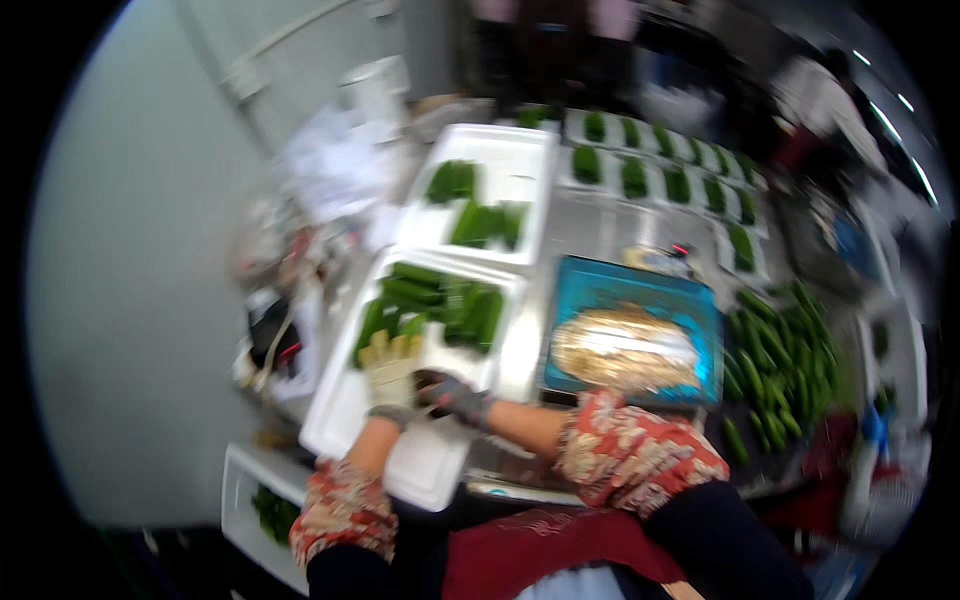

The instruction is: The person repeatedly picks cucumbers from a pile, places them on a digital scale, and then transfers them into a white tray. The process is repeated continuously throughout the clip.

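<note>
My left hand (391, 371), in a pale cream glove with yellowish fingertips, lies over the near part of a white foam box (420, 469). Its fingers point away from me, and their tips reach the cucumbers (409, 289) grouped in that box. Just to the right is my right hand (457, 397) in a dark grey glove, its fingers bent toward the left hand. Blur hides whether either hand grips anything. Beyond, a second white foam box (487, 142) holds two groups of cucumbers (487, 225).
Right of the boxes, a blue tray (600, 274) holds a shiny golden mass (626, 349). Loose cucumbers (780, 360) are heaped farther right. Several white trays of cucumbers (634, 176) line the steel table's (585, 225) back. A person (825, 105) stands at the far right.
</note>
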{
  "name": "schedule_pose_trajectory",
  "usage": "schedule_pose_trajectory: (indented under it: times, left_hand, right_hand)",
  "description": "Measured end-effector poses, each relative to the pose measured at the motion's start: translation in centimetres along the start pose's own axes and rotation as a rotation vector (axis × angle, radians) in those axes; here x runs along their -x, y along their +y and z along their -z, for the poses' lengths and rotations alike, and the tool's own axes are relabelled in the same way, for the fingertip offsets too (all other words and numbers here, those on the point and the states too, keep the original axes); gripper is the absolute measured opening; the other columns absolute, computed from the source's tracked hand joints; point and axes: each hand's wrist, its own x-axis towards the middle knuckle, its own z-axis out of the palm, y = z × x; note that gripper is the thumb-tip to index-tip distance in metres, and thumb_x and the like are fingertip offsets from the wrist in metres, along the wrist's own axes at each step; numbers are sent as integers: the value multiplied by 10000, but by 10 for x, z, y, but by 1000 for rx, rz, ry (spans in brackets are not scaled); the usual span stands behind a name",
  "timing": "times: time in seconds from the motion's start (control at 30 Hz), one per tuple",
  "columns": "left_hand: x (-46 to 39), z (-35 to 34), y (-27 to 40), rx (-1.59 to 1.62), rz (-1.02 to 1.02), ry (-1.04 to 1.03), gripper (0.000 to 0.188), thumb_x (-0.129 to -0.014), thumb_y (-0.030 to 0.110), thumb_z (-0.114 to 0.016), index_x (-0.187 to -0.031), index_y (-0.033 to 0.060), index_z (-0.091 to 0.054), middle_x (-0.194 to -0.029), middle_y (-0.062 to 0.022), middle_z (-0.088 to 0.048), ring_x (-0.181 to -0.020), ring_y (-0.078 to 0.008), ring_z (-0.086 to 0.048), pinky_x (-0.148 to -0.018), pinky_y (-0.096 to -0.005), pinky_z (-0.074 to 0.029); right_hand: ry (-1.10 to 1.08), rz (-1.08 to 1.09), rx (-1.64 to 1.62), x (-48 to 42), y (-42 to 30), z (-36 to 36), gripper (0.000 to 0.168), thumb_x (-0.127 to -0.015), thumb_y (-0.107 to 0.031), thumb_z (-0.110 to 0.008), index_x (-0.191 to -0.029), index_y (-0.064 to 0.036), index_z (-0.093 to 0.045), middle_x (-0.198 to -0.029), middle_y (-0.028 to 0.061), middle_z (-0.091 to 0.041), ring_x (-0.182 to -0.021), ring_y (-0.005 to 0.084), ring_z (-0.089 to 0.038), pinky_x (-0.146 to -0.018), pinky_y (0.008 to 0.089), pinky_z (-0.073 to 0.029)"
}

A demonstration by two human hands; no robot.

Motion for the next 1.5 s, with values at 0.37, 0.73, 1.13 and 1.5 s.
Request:
schedule_pose_trajectory:
  times: [0.37,0.73,1.13,1.5]
  left_hand:
    - [-12,34,22,102,123,-73,641,-748,147,-576,-1355,174,-369,-1317,-110,-420,-1312,-320,-235,-1060,-541,-152]
    - [2,116,209,1152,-434,38,532,-769,-73,-518,-1285,36,-452,-1269,-123,-503,-1058,-216,-535,-954,-335,-393]
    - [72,110,412,1408,-822,-958,444,-867,74,-501,-1306,50,-433,-1090,-114,-598,-1009,-189,-572,-898,-292,-425]
    - [74,76,488,1796,196,-1667,360,-925,189,-467,-1261,58,-461,-1086,-79,-595,-956,-160,-577,-805,-266,-453]
  right_hand:
    - [39,577,204,246,22,85,420,-867,-255,-474,-1228,-39,-475,-1097,116,-567,-1050,220,-524,-882,312,-421]
    - [1705,135,609,482,144,285,318,-819,-114,-578,-1126,-45,-538,-1088,132,-582,-986,251,-574,-792,344,-479]
    - [991,-657,1240,510,94,322,746,-622,-428,-729,-1215,-65,-459,-1137,114,-530,-1028,293,-535,-830,414,-441]
    - [999,-490,698,519,85,327,830,-621,-458,-733,-1252,-13,-427,-1097,182,-579,-996,296,-578,-827,349,-465]
